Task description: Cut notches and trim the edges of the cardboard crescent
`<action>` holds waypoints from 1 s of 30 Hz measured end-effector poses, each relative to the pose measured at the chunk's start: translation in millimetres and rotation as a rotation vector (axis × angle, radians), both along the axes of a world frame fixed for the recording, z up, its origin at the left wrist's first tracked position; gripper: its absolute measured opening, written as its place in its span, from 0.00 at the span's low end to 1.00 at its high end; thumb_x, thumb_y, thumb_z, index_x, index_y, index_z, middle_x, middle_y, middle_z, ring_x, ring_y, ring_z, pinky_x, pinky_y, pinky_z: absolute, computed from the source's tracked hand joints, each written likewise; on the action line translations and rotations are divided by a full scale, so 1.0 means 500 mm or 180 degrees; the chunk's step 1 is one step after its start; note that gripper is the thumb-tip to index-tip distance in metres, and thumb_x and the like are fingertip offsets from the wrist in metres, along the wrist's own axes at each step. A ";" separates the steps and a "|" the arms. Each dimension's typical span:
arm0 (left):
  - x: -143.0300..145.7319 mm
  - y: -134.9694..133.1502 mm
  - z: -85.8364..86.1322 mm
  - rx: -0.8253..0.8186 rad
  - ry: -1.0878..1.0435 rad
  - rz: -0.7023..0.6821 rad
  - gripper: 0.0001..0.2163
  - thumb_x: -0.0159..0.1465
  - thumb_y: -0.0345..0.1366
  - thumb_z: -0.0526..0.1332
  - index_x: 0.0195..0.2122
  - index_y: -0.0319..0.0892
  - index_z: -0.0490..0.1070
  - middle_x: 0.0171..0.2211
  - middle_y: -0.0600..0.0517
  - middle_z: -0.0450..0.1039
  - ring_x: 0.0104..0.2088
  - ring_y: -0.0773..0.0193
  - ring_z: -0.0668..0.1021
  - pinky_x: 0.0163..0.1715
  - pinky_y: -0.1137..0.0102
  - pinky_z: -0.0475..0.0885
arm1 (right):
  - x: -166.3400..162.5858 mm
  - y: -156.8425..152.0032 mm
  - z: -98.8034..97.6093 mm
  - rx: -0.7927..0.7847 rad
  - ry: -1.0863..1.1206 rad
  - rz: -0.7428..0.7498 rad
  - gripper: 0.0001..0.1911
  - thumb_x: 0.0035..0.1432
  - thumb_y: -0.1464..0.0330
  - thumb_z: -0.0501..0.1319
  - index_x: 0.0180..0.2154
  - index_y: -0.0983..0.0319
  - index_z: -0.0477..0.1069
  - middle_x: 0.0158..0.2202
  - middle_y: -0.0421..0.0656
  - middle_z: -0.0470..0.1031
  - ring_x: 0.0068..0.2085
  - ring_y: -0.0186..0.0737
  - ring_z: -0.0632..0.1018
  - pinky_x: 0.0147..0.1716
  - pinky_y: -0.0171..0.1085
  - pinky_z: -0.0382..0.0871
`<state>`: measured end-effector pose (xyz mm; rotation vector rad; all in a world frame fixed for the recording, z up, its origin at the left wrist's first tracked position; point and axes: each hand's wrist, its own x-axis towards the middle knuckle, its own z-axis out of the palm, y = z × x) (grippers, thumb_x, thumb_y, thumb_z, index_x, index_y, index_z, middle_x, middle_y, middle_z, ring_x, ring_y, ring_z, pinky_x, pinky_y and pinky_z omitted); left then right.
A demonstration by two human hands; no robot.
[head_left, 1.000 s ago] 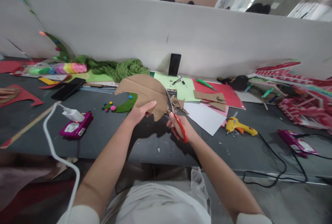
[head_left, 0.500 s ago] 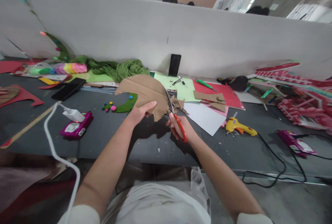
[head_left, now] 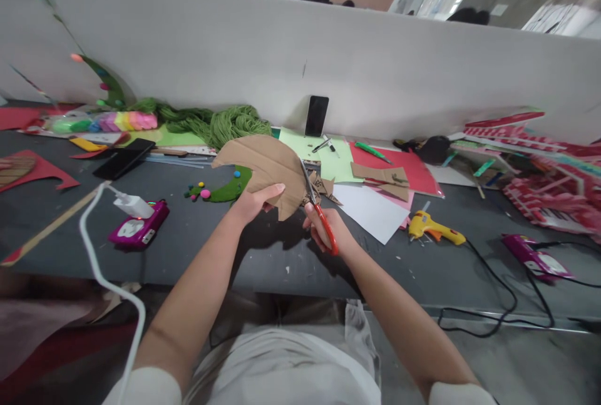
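A rounded, crescent-like piece of brown cardboard (head_left: 267, 161) is pinched in my left hand (head_left: 259, 200), thumb on top and fingers underneath. My right hand (head_left: 328, 230) is closed round the red handles of a pair of scissors (head_left: 325, 220). The scissor blades lie along the cardboard's right edge and point away from me. Cardboard scraps (head_left: 323, 187) lie just right of the blades. Partly covered by the cardboard, a green felt crescent (head_left: 230, 187) with small coloured pompoms rests on the table to the left.
Along the white partition (head_left: 235, 48) are green yarn (head_left: 239, 124), an upright phone (head_left: 317, 116) and coloured paper (head_left: 408, 170). A yellow glue gun (head_left: 434, 228) lies at right. Purple power strips (head_left: 139, 226) with cables flank me. At far left, another person's hand (head_left: 7, 164) touches cardboard.
The cardboard has turned and shifted slightly right in my left hand. Both hands keep nearly the same place, and the scissors stay at the right edge.
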<state>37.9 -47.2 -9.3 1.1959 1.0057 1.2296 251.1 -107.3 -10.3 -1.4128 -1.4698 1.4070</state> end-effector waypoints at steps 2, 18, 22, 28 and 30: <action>-0.001 -0.001 0.002 -0.0027 -0.0014 -0.0006 0.13 0.54 0.46 0.75 0.30 0.41 0.79 0.28 0.50 0.78 0.21 0.64 0.73 0.18 0.69 0.61 | -0.002 -0.001 0.003 0.0048 0.0071 -0.0014 0.35 0.59 0.35 0.56 0.26 0.60 0.69 0.12 0.38 0.64 0.11 0.33 0.64 0.11 0.33 0.56; 0.001 -0.008 0.011 -0.0225 0.0070 -0.0222 0.14 0.55 0.46 0.73 0.32 0.39 0.81 0.28 0.48 0.80 0.26 0.57 0.79 0.22 0.66 0.70 | -0.003 0.000 -0.010 0.0142 0.0125 -0.0010 0.34 0.63 0.38 0.55 0.27 0.62 0.70 0.11 0.36 0.64 0.11 0.32 0.64 0.12 0.31 0.56; 0.000 -0.012 0.013 -0.0244 0.0077 -0.0246 0.14 0.55 0.46 0.73 0.34 0.39 0.81 0.29 0.48 0.81 0.27 0.58 0.80 0.22 0.67 0.70 | -0.004 0.001 -0.009 0.0153 0.0190 -0.0040 0.33 0.64 0.39 0.55 0.28 0.63 0.72 0.13 0.37 0.67 0.12 0.32 0.66 0.13 0.31 0.59; 0.000 -0.015 0.015 -0.0159 0.0056 -0.0352 0.14 0.56 0.45 0.73 0.34 0.39 0.81 0.28 0.49 0.79 0.25 0.61 0.77 0.20 0.68 0.67 | -0.004 -0.001 -0.002 0.0233 0.0112 -0.0023 0.33 0.64 0.39 0.55 0.28 0.62 0.72 0.12 0.37 0.65 0.12 0.33 0.66 0.13 0.32 0.59; -0.001 -0.014 0.013 -0.0131 0.0094 -0.0352 0.13 0.56 0.45 0.73 0.32 0.39 0.80 0.27 0.50 0.77 0.23 0.63 0.75 0.19 0.69 0.64 | -0.004 -0.001 -0.001 0.0209 0.0070 -0.0036 0.33 0.64 0.39 0.55 0.27 0.61 0.70 0.12 0.37 0.64 0.11 0.33 0.66 0.13 0.32 0.57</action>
